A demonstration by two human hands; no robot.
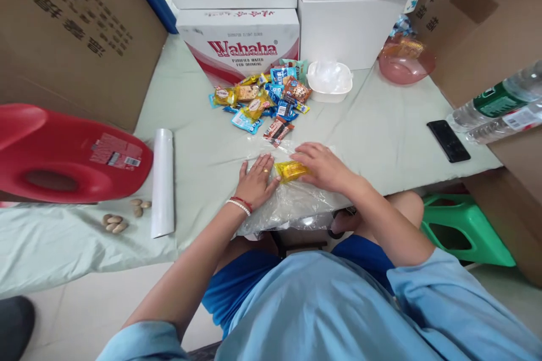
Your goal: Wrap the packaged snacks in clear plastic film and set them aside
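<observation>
My left hand (pixel 255 185) lies flat with its fingers stretched out on a thin clear plastic film (pixel 292 204) at the table's front edge. The film hangs a little over that edge. Just right of the left fingertips, a yellow-wrapped snack (pixel 290 170) rests on the film. My right hand (pixel 322 168) curls round the right end of this snack, with thumb and fingers on its wrapper. Beyond both hands is a pile of small wrapped snacks (pixel 258 106) in yellow, blue and brown packets. One brown packet (pixel 278 131) lies closest to the film.
A white plastic bowl (pixel 330 90) and a Wahaha carton (pixel 245 48) stand behind the pile. Leftward are a white roll (pixel 163 183), several nuts (pixel 114 223) and a red jug (pixel 76 152). At right are a phone (pixel 449 141), bottles (pixel 499 98) and a pink bowl (pixel 406 65).
</observation>
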